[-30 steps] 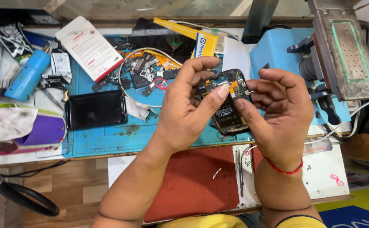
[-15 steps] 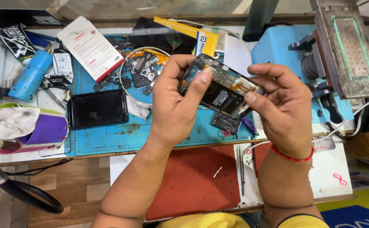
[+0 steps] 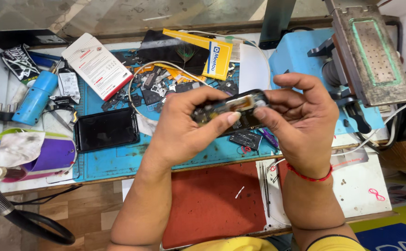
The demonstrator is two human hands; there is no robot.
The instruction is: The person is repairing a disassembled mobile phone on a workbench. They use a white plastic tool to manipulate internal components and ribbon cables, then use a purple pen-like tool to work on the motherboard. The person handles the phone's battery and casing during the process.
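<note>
Opened phone (image 3: 233, 109) gripped between both hands (image 3: 184, 128).

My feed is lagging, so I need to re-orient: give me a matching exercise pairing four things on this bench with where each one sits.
Things:
1. opened black phone body
2. black rectangular screen panel
3. light blue cylindrical tool
4. thin metal tweezers

Places:
A. far left of the bench
B. lying on the white sheet beside the red mat
C. flat on the blue mat, left of the hands
D. held between left hand and right hand

Pairs: 1-D, 2-C, 3-A, 4-B
</note>
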